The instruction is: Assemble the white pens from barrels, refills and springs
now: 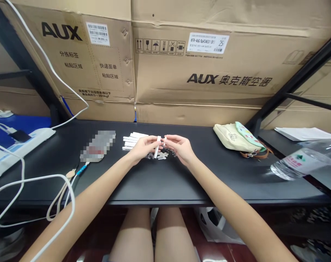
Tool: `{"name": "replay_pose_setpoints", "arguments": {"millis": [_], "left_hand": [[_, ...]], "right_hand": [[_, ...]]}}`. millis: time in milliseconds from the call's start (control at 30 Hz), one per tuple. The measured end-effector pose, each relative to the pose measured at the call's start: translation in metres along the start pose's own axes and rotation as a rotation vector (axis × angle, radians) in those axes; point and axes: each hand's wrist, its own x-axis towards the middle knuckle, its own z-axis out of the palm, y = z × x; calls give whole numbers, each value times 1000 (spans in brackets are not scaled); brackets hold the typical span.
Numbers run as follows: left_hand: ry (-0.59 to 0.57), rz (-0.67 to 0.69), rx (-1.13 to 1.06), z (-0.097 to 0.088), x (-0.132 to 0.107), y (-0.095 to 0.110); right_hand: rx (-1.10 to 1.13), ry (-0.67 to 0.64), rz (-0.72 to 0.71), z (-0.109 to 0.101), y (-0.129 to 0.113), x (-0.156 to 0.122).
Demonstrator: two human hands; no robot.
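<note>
At the far middle of the black table [154,185], we bring two hands close together over a small heap of parts. Our left hand [142,149] pinches a white tube [157,147] between thumb and fingers, standing nearly upright with a slight tilt. Our right hand [184,148], just beside it, has its fingertips closed on a small white piece [165,139], mostly hidden by the fingers. Whether the tube and the piece touch, we cannot tell.

Left of our hands lies a stack of white sticks [132,139]; beneath our fingers, on the near side, are small pale parts [162,156], too tiny for us to name. Farther right we see a cream pouch [228,136] and a clear bottle [293,163], both well apart from the work.

We judge the step in hand to be handling these two pieces side by side. Any next move, we think, calls for a light, steady pinch and careful lining up, since both are slim and easily dropped.
</note>
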Motion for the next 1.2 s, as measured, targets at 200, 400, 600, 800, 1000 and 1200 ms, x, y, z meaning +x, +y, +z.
{"name": "replay_pose_setpoints", "arguments": {"millis": [200,400,600,800,1000,1200], "left_hand": [[-16,-31,11,4,-1,0],[17,-3,-9,5,-2,-2],[80,31,-74,6,0,-4],[105,35,-88,7,-1,-5],[130,34,-71,7,-2,-4],[152,36,-94,6,-2,-3]], "right_hand": [[-5,50,-70,-3,3,3],[-21,7,-100,-4,5,2],[-42,-42,-128,-3,5,1],[-42,-78,-117,-2,2,-1],[-123,-48,-180,-1,1,-1],[-152,-53,-234,1,1,-4]]}}
